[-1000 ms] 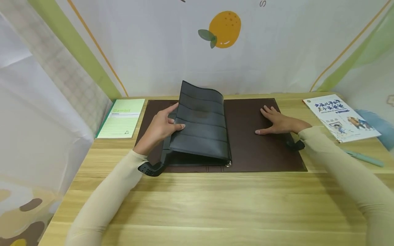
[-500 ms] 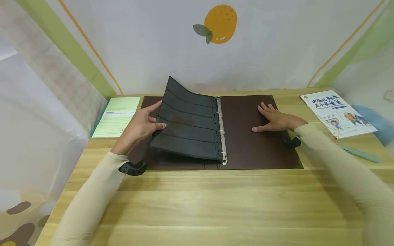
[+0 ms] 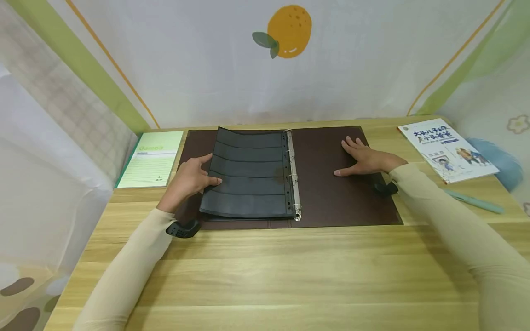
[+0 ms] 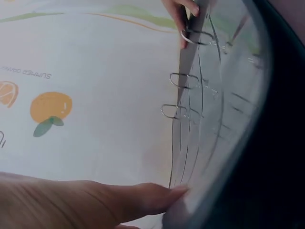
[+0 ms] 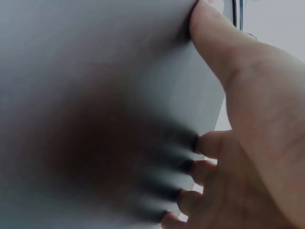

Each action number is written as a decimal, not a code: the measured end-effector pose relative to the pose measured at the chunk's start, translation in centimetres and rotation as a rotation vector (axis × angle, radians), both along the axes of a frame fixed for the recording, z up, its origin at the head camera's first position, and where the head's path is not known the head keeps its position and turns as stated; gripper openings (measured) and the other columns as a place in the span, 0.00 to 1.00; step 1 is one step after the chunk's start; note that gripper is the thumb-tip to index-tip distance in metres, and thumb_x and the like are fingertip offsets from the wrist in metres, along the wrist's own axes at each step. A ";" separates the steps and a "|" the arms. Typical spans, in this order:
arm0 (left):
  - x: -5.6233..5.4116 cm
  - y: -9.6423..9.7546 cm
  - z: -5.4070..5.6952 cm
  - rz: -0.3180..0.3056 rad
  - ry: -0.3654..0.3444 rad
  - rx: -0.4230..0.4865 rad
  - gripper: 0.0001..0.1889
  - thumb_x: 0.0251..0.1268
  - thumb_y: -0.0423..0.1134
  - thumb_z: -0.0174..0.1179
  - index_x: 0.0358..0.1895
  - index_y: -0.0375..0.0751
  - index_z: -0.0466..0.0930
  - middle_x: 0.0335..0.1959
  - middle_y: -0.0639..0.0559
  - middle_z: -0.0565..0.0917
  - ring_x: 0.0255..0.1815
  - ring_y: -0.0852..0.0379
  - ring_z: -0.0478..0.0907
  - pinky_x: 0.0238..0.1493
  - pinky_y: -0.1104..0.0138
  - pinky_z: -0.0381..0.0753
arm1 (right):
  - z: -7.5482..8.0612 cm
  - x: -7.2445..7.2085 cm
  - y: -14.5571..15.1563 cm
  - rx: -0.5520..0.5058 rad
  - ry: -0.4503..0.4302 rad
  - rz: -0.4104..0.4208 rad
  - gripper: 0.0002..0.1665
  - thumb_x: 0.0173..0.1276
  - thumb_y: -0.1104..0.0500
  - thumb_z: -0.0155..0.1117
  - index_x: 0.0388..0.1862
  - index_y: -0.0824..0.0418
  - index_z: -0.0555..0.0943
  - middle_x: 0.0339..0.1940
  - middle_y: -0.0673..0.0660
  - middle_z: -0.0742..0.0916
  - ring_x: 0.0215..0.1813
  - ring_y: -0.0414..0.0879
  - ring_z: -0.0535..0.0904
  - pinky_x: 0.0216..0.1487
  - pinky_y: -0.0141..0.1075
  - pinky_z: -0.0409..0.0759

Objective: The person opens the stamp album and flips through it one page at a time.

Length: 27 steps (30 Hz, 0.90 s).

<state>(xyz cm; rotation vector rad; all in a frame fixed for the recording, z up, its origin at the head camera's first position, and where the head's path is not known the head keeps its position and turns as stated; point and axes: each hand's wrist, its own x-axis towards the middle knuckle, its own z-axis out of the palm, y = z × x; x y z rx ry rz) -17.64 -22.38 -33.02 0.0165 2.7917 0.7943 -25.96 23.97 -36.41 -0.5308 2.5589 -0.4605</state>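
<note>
A dark brown ring binder point(image 3: 343, 202) lies spread open on the wooden table. Black pocket pages point(image 3: 248, 174) are threaded on its metal rings point(image 3: 292, 170) and lie over the left cover, their outer edge slightly raised. My left hand point(image 3: 188, 181) pinches that outer edge, thumb on top and the other fingers partly hidden. In the left wrist view, the thumb point(image 4: 143, 198) presses the glossy page edge, with the rings beyond. My right hand point(image 3: 366, 161) rests with spread fingers on the bare right cover; the right wrist view shows its fingertips touching the cover's dark surface point(image 5: 86, 71).
To the left of the binder lies a pale green notebook point(image 3: 151, 158). A white picture book point(image 3: 449, 149) and a light green pen point(image 3: 474, 201) lie at the right, near a blue fluffy thing point(image 3: 511, 165). A printed white curtain point(image 3: 207, 69) hangs behind the table point(image 3: 290, 271).
My left hand has swung the black pages leftward and down from a raised, tilted position to nearly flat, uncovering the metal rings. The right hand stays on the right cover.
</note>
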 end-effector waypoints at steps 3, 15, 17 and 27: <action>-0.2 0.0 -0.2 -0.039 -0.010 -0.073 0.47 0.64 0.44 0.71 0.80 0.34 0.54 0.15 0.49 0.83 0.14 0.55 0.81 0.41 0.56 0.85 | -0.1 -0.1 -0.1 -0.002 -0.004 -0.002 0.71 0.65 0.32 0.67 0.83 0.68 0.35 0.83 0.71 0.35 0.81 0.72 0.25 0.76 0.71 0.37; 0.6 0.6 -1.6 -0.105 0.009 -0.260 0.45 0.60 0.53 0.72 0.75 0.33 0.65 0.09 0.52 0.79 0.12 0.59 0.77 0.16 0.69 0.67 | -0.6 0.4 0.6 0.013 -0.002 -0.003 0.71 0.65 0.32 0.67 0.83 0.68 0.36 0.83 0.72 0.36 0.81 0.72 0.26 0.75 0.72 0.38; 0.7 0.8 -1.8 -0.101 0.032 -0.295 0.44 0.60 0.55 0.71 0.75 0.34 0.66 0.10 0.50 0.79 0.13 0.58 0.74 0.15 0.70 0.63 | -0.4 0.5 0.6 0.019 0.001 -0.002 0.71 0.65 0.32 0.67 0.83 0.69 0.36 0.83 0.72 0.37 0.81 0.73 0.26 0.75 0.71 0.39; -0.5 1.4 -1.5 -0.178 0.185 -0.287 0.42 0.59 0.48 0.74 0.72 0.29 0.69 0.38 0.35 0.88 0.26 0.51 0.78 0.24 0.63 0.73 | 0.8 0.3 1.0 0.140 0.133 0.021 0.68 0.62 0.32 0.69 0.81 0.74 0.49 0.80 0.77 0.50 0.79 0.78 0.42 0.71 0.76 0.47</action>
